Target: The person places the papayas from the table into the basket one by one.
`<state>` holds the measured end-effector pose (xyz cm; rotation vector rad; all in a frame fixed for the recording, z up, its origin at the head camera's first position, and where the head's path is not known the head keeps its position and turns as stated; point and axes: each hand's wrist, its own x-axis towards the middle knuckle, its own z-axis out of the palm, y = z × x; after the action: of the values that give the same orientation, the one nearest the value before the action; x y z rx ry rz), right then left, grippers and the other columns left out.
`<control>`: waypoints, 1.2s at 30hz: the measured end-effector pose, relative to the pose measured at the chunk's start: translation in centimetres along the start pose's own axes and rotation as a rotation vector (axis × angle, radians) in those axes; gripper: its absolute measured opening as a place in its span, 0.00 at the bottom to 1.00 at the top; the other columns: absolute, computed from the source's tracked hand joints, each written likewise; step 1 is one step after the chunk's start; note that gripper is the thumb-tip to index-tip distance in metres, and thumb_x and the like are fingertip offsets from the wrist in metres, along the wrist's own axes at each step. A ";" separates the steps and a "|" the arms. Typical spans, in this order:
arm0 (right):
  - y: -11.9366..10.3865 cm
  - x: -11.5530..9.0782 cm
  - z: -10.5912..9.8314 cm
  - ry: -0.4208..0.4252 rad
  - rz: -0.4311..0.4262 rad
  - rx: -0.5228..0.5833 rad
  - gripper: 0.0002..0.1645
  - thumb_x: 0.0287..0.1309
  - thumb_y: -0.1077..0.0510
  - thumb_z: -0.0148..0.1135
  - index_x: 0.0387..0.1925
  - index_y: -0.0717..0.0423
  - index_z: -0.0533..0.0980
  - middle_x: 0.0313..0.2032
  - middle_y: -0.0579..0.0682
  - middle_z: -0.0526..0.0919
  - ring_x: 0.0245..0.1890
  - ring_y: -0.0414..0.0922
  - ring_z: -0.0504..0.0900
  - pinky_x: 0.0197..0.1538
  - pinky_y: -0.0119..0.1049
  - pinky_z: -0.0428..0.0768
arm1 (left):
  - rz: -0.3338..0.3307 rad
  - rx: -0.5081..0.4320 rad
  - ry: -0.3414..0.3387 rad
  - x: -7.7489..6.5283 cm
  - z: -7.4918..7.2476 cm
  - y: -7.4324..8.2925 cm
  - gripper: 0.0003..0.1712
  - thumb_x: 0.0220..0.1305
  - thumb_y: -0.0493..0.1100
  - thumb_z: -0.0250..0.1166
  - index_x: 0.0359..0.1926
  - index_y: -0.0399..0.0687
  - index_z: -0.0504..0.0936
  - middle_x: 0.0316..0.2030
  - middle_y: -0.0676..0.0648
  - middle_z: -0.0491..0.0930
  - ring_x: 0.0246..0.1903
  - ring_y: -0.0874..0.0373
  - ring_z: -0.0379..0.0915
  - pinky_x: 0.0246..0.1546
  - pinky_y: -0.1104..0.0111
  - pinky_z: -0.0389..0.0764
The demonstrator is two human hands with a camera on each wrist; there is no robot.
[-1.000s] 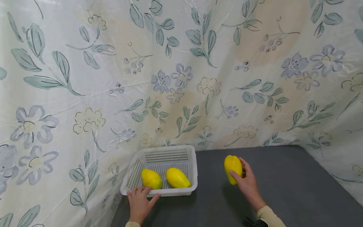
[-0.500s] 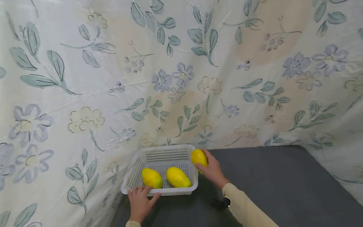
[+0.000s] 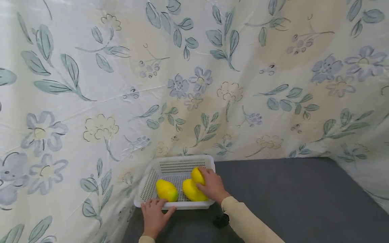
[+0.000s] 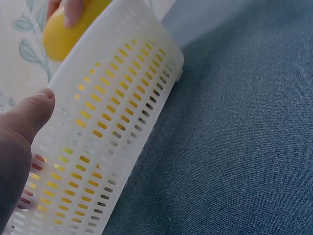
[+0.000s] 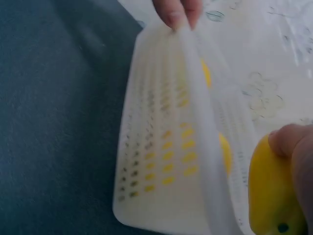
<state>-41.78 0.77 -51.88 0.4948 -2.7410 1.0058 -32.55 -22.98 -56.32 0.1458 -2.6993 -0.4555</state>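
Observation:
A white slotted plastic basket stands at the back left of the dark table. Two yellow mangoes lie inside: the left mango, with a greenish patch, and the right mango. My left hand grips the basket's front rim, thumb outside the wall and fingers over the inner side. In my right hand is a third mango, held over the basket's right half and overlapping the right mango in the head view. The right wrist view shows this held mango beyond the rim, with a dark spot at its end.
The dark grey cloth-covered table stretches to the right of the basket. A floral curtain hangs right behind the basket and along the left side. A black wrist device sits below my right wrist.
My right hand has carried the held mango leftward from over the table, across the basket's right rim and down into it. The left hand stays on the front rim.

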 end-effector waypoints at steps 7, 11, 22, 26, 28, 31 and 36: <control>-0.3 -0.4 1.6 0.025 -0.012 -0.145 0.39 0.59 0.44 0.72 0.69 0.48 0.70 0.58 0.59 0.79 0.55 0.56 0.78 0.58 0.57 0.70 | -0.041 0.023 -0.026 0.0 0.3 0.5 0.30 0.52 0.66 0.75 0.43 0.47 0.87 0.44 0.41 0.82 0.58 0.36 0.68 0.67 0.27 0.52; -0.6 -0.4 2.2 0.054 0.012 -0.166 0.40 0.58 0.44 0.72 0.69 0.48 0.69 0.57 0.60 0.79 0.55 0.58 0.80 0.64 0.63 0.67 | -0.042 0.016 -0.019 0.2 0.2 0.6 0.30 0.51 0.66 0.75 0.43 0.47 0.88 0.43 0.41 0.82 0.58 0.35 0.68 0.67 0.27 0.51; -0.7 -0.5 2.8 0.002 0.047 -0.234 0.46 0.54 0.49 0.75 0.71 0.53 0.65 0.58 0.61 0.78 0.56 0.59 0.79 0.71 0.67 0.60 | -0.027 0.009 -0.007 0.2 0.7 0.3 0.30 0.51 0.67 0.75 0.42 0.48 0.88 0.42 0.42 0.82 0.57 0.36 0.69 0.66 0.28 0.53; -0.7 -0.5 2.9 -0.024 0.053 -0.239 0.46 0.53 0.49 0.75 0.72 0.53 0.66 0.60 0.62 0.78 0.58 0.60 0.78 0.72 0.67 0.59 | -0.027 0.006 -0.002 0.2 0.7 0.1 0.30 0.51 0.67 0.75 0.42 0.48 0.88 0.42 0.42 0.82 0.57 0.35 0.68 0.66 0.28 0.53; -0.7 -0.4 2.9 -0.030 0.056 -0.234 0.46 0.53 0.49 0.74 0.72 0.53 0.66 0.60 0.61 0.77 0.58 0.59 0.78 0.73 0.67 0.58 | -0.024 0.008 0.000 0.2 0.7 0.1 0.30 0.51 0.67 0.75 0.42 0.48 0.88 0.43 0.42 0.82 0.57 0.35 0.68 0.66 0.28 0.53; -0.7 -0.4 3.0 -0.029 0.054 -0.223 0.44 0.54 0.49 0.74 0.70 0.53 0.69 0.59 0.60 0.78 0.57 0.58 0.77 0.73 0.67 0.57 | -0.019 0.013 0.007 0.2 0.7 0.0 0.30 0.50 0.67 0.75 0.42 0.48 0.88 0.42 0.42 0.81 0.57 0.35 0.69 0.66 0.29 0.53; -0.6 -0.5 3.3 -0.029 0.052 -0.202 0.37 0.53 0.49 0.74 0.65 0.52 0.75 0.57 0.58 0.79 0.57 0.57 0.77 0.73 0.68 0.55 | -0.010 0.009 0.015 0.1 0.7 -0.3 0.30 0.50 0.67 0.75 0.41 0.48 0.88 0.41 0.42 0.81 0.56 0.35 0.69 0.65 0.28 0.54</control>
<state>-41.23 -1.70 -54.13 0.4103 -2.8534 0.7265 -32.92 -23.10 -56.96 0.1652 -2.6877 -0.4435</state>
